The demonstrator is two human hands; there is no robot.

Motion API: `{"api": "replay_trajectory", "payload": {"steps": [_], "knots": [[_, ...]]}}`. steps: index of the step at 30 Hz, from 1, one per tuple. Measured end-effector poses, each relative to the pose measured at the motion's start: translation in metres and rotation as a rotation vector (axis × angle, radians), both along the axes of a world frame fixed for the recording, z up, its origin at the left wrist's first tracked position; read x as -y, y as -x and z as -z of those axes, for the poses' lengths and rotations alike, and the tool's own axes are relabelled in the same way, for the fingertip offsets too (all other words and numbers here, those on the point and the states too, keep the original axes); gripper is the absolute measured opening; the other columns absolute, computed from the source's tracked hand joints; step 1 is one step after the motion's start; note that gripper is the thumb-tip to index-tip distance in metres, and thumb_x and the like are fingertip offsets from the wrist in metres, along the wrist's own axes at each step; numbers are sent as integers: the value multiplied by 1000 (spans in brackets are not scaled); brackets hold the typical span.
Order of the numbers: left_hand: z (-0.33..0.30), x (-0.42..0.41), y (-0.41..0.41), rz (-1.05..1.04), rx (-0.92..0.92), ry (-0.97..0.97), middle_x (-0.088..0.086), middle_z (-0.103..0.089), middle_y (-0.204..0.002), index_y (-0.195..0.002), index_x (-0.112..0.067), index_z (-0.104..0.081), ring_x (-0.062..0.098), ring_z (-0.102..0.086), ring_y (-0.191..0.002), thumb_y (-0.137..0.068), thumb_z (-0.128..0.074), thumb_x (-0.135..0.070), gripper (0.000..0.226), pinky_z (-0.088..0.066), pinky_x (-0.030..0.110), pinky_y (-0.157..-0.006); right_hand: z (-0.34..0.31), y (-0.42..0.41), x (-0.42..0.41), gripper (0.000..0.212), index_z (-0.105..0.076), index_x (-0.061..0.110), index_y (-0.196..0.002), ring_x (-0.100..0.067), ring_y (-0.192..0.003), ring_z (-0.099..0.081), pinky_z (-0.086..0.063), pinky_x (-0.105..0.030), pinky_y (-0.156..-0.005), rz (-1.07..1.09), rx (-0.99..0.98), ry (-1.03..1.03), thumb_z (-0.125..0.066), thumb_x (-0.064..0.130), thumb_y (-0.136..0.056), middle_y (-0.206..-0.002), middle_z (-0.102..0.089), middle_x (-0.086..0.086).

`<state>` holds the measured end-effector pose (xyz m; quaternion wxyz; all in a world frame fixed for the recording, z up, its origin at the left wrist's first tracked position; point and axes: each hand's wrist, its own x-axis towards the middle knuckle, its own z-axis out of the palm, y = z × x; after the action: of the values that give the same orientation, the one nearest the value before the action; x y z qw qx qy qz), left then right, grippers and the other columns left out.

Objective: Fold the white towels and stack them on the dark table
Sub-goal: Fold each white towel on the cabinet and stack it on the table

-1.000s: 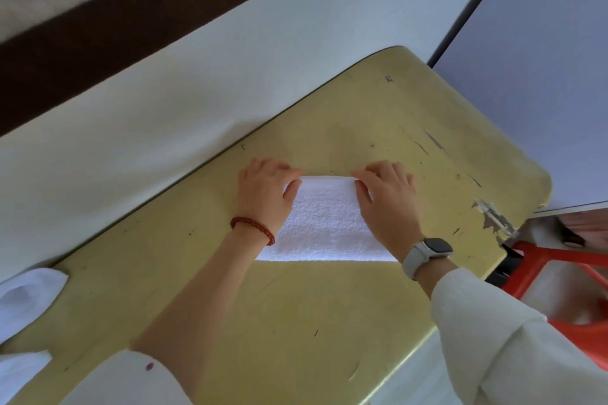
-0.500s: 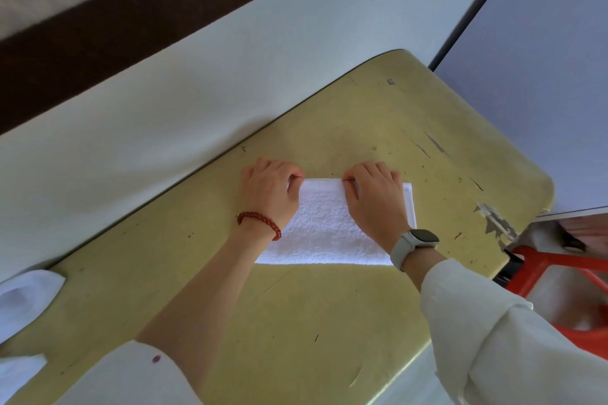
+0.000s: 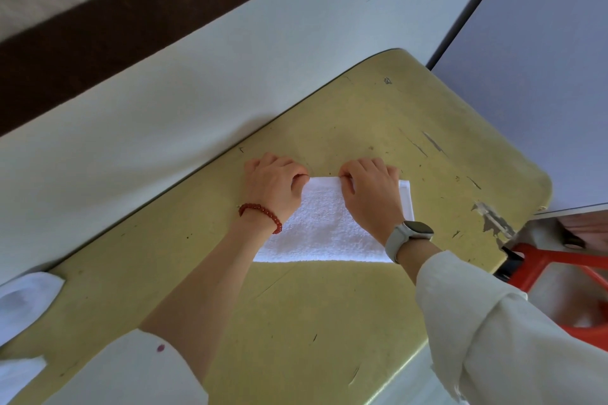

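Both forearms reach forward toward twelve o'clock, sleeves pushed back, a red bead bracelet on the left wrist and a pale watch on the right. The left hand lies knuckles up with fingers curled under, thumb and forefinger pinching at its two o'clock side. The right hand sits just beside it at three o'clock, knuckles up, fingers curled, pinching at its ten o'clock corner.

A folded white towel lies flat on the yellow table. The left hand pinches the towel's far edge at its 11 o'clock corner. The right hand pinches the same edge nearer 1 o'clock, palm over the towel. More white cloth lies at the table's 9 o'clock end.
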<state>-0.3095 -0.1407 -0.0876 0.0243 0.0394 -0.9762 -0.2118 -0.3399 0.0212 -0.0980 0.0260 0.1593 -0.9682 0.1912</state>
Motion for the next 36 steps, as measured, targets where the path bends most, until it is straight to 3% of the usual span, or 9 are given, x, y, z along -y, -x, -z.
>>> {"api": "replay_trajectory", "payload": {"steps": [5,8,14,19,24,27,30,33,36], "knots": [[-3,-4,8,-13,107,39,-13,-63,-90,-86,-30,-63,14,-48,-96,-91,-48,-24,17,-15,25,-82,1,-1,3,15,-65,13,-78,-27,-75,-57,-36,-37,-76,25,-21,18,-51,10,-82,-74,-64,-1],[-8,-7,9,3,124,68,-5,-56,-111,-108,-25,-58,18,-47,-106,-90,-50,-23,19,-22,30,-92,-5,-7,1,25,-67,11,-87,-28,-87,-62,-37,-40,-88,9,-88,84,-42,9,-83,-84,-68,-2],[2,-27,-38,59,-91,174,3,-60,-122,-116,-15,-59,25,-56,-114,-88,-35,-16,37,-35,45,-101,-1,-46,-13,38,-60,8,-114,-34,-126,-46,-28,-56,-107,-43,-160,-254,-35,16,-86,-127,-57,-13],[15,-30,-60,174,271,306,4,-25,-152,-143,-28,-26,31,-21,-140,-91,-10,-46,58,-10,64,-106,13,-54,-26,51,-43,17,-135,-41,-133,-32,-17,-51,-111,11,63,-362,-25,37,-92,-143,-39,-20],[17,-28,-60,131,316,348,-5,9,-156,-143,-39,7,25,12,-142,-81,11,-56,65,10,63,-105,13,-55,-31,54,-29,24,-143,-42,-138,-21,-6,-53,-112,-1,129,-370,-18,42,-93,-150,-28,-15],[16,-26,-59,163,297,347,-1,1,-156,-145,-36,-2,28,4,-143,-84,4,-54,64,4,66,-104,4,-52,-34,59,-27,21,-144,-37,-141,-13,-2,-51,-113,-23,177,-304,-9,42,-92,-153,-21,-14],[9,-24,-68,182,178,316,8,-38,-145,-135,-24,-42,33,-30,-136,-91,-22,-41,52,-14,71,-99,-7,-51,-44,59,-37,13,-139,-26,-143,-13,2,-42,-115,53,252,-92,-11,37,-92,-152,-23,-9],[9,-28,-91,194,45,261,4,-56,-130,-119,-19,-59,30,-47,-126,-91,-33,-31,40,-17,68,-100,-11,-54,-61,44,-53,12,-126,-29,-129,-41,-24,-49,-108,75,147,-148,-30,25,-92,-138,-47,-11],[8,-22,-103,193,87,286,-1,-57,-130,-118,-22,-59,28,-49,-124,-92,-34,-31,37,-24,69,-96,-16,-68,-77,42,-63,13,-112,-32,-95,-60,-45,-44,-80,2,9,-280,-33,28,-86,-111,-63,-12]]}}
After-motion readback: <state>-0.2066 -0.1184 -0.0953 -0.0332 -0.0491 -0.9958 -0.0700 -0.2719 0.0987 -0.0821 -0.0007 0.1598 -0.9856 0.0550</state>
